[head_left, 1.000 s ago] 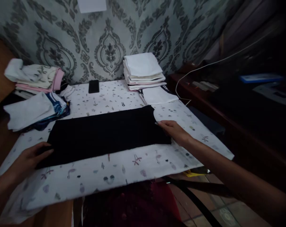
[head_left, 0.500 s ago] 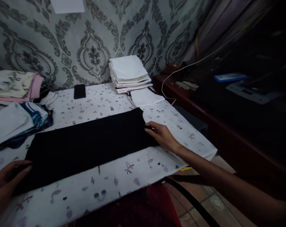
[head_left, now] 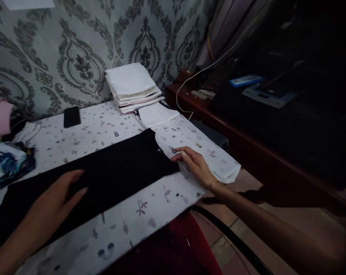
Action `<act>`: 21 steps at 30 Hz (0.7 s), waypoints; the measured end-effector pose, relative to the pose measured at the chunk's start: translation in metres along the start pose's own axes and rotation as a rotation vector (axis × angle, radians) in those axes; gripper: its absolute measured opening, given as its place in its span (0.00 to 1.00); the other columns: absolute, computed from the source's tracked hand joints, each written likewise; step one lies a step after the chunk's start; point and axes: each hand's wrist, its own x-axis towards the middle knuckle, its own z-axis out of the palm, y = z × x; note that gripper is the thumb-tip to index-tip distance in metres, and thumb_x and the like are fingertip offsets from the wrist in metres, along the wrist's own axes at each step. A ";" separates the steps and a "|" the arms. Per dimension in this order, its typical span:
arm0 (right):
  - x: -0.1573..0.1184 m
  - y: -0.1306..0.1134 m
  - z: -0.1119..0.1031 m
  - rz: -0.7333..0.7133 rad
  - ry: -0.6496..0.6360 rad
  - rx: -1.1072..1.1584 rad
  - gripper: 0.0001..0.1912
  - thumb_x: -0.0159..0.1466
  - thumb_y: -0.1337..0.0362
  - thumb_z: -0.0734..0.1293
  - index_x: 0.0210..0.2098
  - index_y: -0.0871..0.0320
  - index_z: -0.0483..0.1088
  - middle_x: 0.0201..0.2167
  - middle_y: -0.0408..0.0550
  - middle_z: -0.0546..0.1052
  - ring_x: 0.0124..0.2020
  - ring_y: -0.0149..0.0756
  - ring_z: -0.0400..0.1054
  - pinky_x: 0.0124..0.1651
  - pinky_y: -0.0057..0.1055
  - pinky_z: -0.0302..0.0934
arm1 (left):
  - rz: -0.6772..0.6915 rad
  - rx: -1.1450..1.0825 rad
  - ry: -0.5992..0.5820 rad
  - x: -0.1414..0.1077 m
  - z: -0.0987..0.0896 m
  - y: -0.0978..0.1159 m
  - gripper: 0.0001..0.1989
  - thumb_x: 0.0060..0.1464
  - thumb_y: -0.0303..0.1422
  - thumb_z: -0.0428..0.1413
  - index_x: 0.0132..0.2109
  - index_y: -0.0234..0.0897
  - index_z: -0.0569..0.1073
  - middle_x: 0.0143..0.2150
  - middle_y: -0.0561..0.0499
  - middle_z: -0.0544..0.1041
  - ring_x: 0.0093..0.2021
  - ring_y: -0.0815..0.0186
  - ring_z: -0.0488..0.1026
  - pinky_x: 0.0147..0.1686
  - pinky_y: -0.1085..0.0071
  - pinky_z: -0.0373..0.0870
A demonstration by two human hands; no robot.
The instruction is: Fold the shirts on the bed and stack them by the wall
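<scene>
A black shirt point(head_left: 118, 164), folded into a long flat strip, lies across the patterned white tablecloth point(head_left: 124, 221). Its right end has a curved edge with a small pale mark. My left hand point(head_left: 58, 202) is over the shirt's left half, thumb and fingers apart with nothing between them. Whether it touches the cloth I cannot tell. At the right end, my right hand point(head_left: 197, 166) has its fingers loosely apart, fingertips right beside the shirt's edge and not gripping it.
Behind the shirt stands a stack of folded white clothes point(head_left: 133, 84), with a folded white garment point(head_left: 157, 114) at its front. A black phone point(head_left: 72, 117) lies near the wall. More clothes point(head_left: 9, 160) pile at the left. A white cable point(head_left: 201, 70) crosses dark furniture at the right.
My left hand has let go of the shirt's left end and moved right over it. My right hand has released the right edge, its fingers now apart. The view has turned right.
</scene>
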 end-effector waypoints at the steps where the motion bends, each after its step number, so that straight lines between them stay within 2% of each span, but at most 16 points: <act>1: -0.005 0.002 -0.002 -0.010 -0.021 -0.009 0.21 0.69 0.46 0.60 0.49 0.55 0.70 0.39 0.50 0.81 0.45 0.42 0.75 0.52 0.42 0.66 | 0.075 -0.077 -0.049 0.023 0.009 0.024 0.26 0.61 0.52 0.47 0.59 0.43 0.66 0.57 0.47 0.74 0.55 0.55 0.74 0.52 0.60 0.72; 3: -0.012 0.006 -0.004 -0.049 -0.084 -0.048 0.21 0.66 0.49 0.66 0.52 0.55 0.69 0.43 0.51 0.80 0.47 0.43 0.74 0.53 0.44 0.67 | 0.234 -0.119 -0.074 0.067 0.028 0.070 0.23 0.63 0.47 0.46 0.59 0.42 0.65 0.59 0.45 0.72 0.59 0.53 0.70 0.55 0.56 0.69; 5: -0.016 0.013 -0.004 -0.108 -0.134 -0.116 0.24 0.62 0.55 0.71 0.55 0.53 0.69 0.47 0.52 0.77 0.49 0.44 0.73 0.54 0.46 0.67 | 0.307 -0.132 -0.090 0.103 0.047 0.106 0.21 0.63 0.42 0.47 0.59 0.40 0.65 0.58 0.44 0.71 0.58 0.53 0.69 0.56 0.54 0.68; 8: -0.017 0.021 -0.002 -0.185 -0.139 -0.215 0.22 0.63 0.63 0.69 0.57 0.50 0.69 0.47 0.51 0.75 0.49 0.43 0.72 0.53 0.48 0.68 | 0.316 -0.174 -0.096 0.139 0.071 0.132 0.20 0.60 0.40 0.52 0.57 0.39 0.66 0.56 0.43 0.72 0.56 0.54 0.69 0.55 0.55 0.67; 11: -0.013 0.024 0.001 -0.213 -0.116 -0.243 0.20 0.65 0.66 0.64 0.56 0.50 0.69 0.46 0.51 0.75 0.47 0.43 0.71 0.52 0.48 0.69 | 0.258 -0.221 -0.074 0.157 0.083 0.134 0.15 0.56 0.34 0.55 0.51 0.40 0.69 0.45 0.47 0.74 0.47 0.57 0.71 0.48 0.59 0.68; 13: -0.011 0.022 0.002 -0.206 -0.102 -0.240 0.19 0.66 0.66 0.63 0.56 0.50 0.69 0.46 0.51 0.74 0.47 0.43 0.71 0.51 0.47 0.69 | 0.231 -0.270 -0.083 0.162 0.085 0.130 0.08 0.54 0.31 0.55 0.43 0.40 0.70 0.37 0.51 0.73 0.40 0.61 0.71 0.42 0.63 0.68; 15: -0.009 0.019 0.003 -0.179 -0.083 -0.241 0.18 0.66 0.64 0.63 0.55 0.50 0.68 0.44 0.50 0.74 0.45 0.43 0.71 0.49 0.45 0.69 | 0.234 -0.311 -0.071 0.162 0.085 0.127 0.03 0.53 0.29 0.55 0.37 0.40 0.69 0.34 0.52 0.72 0.35 0.64 0.68 0.38 0.65 0.66; 17: -0.007 0.016 0.003 -0.150 -0.067 -0.245 0.16 0.67 0.62 0.63 0.54 0.51 0.69 0.41 0.49 0.74 0.42 0.42 0.71 0.46 0.43 0.69 | 0.242 -0.351 -0.047 0.161 0.083 0.125 0.02 0.53 0.29 0.55 0.35 0.40 0.68 0.33 0.54 0.70 0.32 0.66 0.66 0.36 0.67 0.64; 21: -0.006 0.013 0.004 -0.139 -0.048 -0.268 0.14 0.67 0.61 0.62 0.51 0.52 0.69 0.33 0.46 0.72 0.37 0.40 0.69 0.42 0.40 0.68 | 0.192 -0.517 -0.035 0.158 0.080 0.123 0.02 0.57 0.33 0.52 0.38 0.41 0.65 0.31 0.55 0.67 0.28 0.68 0.62 0.32 0.69 0.61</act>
